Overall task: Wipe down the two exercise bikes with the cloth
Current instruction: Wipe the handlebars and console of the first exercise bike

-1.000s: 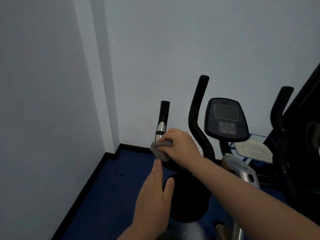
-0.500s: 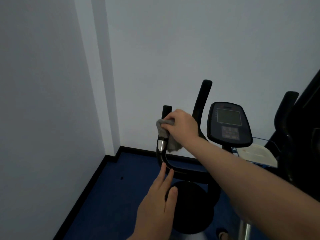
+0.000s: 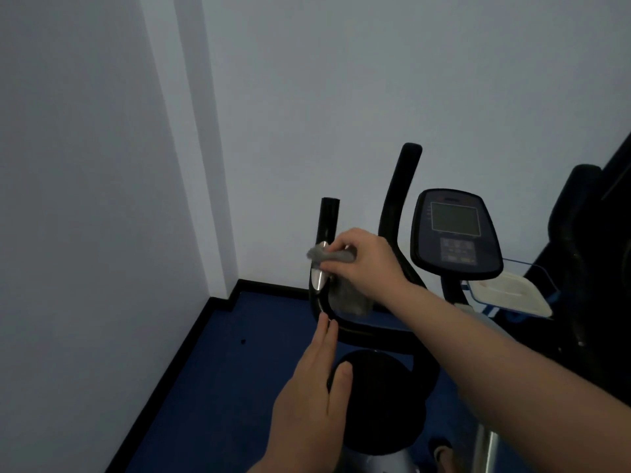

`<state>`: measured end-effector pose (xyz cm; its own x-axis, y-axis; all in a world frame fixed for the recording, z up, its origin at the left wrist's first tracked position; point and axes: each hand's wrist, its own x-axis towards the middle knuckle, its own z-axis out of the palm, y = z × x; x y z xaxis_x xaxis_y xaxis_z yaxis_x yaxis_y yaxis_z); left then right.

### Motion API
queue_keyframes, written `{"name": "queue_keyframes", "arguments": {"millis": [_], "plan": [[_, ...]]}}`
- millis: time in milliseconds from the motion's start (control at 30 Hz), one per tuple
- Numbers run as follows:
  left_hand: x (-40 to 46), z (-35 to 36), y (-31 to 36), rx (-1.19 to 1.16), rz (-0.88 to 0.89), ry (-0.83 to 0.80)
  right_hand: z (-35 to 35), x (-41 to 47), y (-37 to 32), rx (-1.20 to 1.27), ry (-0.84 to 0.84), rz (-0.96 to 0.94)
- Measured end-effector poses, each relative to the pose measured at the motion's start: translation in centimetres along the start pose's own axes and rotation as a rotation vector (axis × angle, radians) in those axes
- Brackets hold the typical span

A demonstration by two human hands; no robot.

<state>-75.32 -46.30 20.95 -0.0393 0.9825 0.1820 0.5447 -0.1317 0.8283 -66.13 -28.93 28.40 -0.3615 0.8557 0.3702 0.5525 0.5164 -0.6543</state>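
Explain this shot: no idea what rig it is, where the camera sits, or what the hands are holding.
There is no robot here. A person wears one wide-angle camera on the head, looking forward and down, so you see their own arms reaching out. In front is an exercise bike in a room corner with a blue floor. The right hand grips a grey cloth against the bike's left handlebar, by its silver sensor patch. The left hand is flat, fingers straight, fingertips at the handlebar's lower curve; I cannot tell if they touch it. Right of the handlebars sits the bike's console, screen dark. A second dark machine shows at the right edge.
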Motion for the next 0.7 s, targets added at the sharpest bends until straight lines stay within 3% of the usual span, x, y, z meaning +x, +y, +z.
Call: {"name": "queue_keyframes", "arguments": {"millis": [100, 233, 333, 433, 567, 700], "plan": [[-0.1, 0.1, -0.1, -0.076, -0.031, 0.03, -0.6, -2.9, -0.6, -0.036, -0.287, -0.025], [-0.3, 0.1, 0.1, -0.097, -0.056, 0.041, -4.9, -4.4, 0.4, -0.326, -0.529, -0.043], [-0.5, 0.1, 0.2, -0.092, -0.042, 0.038, -7.5, -5.0, 0.4, -0.366, -0.718, -0.088], [-0.4, 0.2, 0.1, -0.091, -0.045, 0.044, -6.5, -5.0, -0.2, -0.471, -0.707, -0.172], [-0.5, 0.3, 0.0, -0.083, -0.055, 0.038, -4.3, -5.2, -0.6, -0.243, -0.551, -0.129], [-0.5, 0.1, 0.1, -0.055, -0.045, 0.02, -5.7, -5.5, 0.2, -0.327, -0.599, -0.123]]}}
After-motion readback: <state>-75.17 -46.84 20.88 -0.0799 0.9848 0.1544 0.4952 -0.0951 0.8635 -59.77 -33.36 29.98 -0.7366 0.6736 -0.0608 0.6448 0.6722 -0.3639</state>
